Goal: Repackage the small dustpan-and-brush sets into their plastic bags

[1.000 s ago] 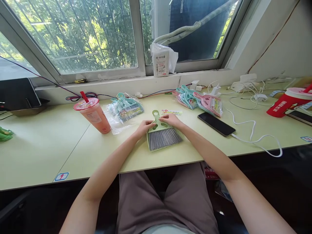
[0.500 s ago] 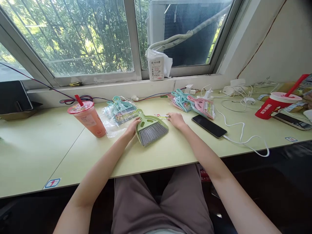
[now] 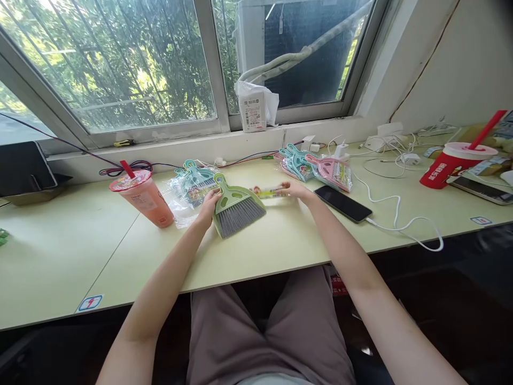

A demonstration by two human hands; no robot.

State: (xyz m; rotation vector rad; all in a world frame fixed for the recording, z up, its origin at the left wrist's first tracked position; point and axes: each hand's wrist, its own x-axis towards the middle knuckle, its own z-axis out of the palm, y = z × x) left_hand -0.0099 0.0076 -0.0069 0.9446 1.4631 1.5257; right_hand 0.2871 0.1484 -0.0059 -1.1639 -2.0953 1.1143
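My left hand (image 3: pixel 209 206) grips the left edge of a green dustpan (image 3: pixel 234 197), near its handle. A small brush with grey bristles (image 3: pixel 240 216) lies against the pan, bristles toward me. Between the fingers and thumb of my right hand (image 3: pixel 294 190) is the right end of a narrow printed label card (image 3: pixel 269 192), just right of the green set. Behind my left hand lie teal brush-and-dustpan sets (image 3: pixel 194 176) in clear plastic. More teal sets (image 3: pixel 296 160) and a pink set (image 3: pixel 331 170) lie beyond my right hand.
A pink drink cup (image 3: pixel 144 200) stands on the left. At the right are a black phone (image 3: pixel 343 203) with a white cable (image 3: pixel 397 214), a red cup (image 3: pixel 444 170) and another phone (image 3: pixel 483 190). A white packet (image 3: pixel 253 111) sits on the windowsill.
My right hand has lifted the label card a little and shows more of its printed face. My left hand and the green dustpan have shifted slightly left.
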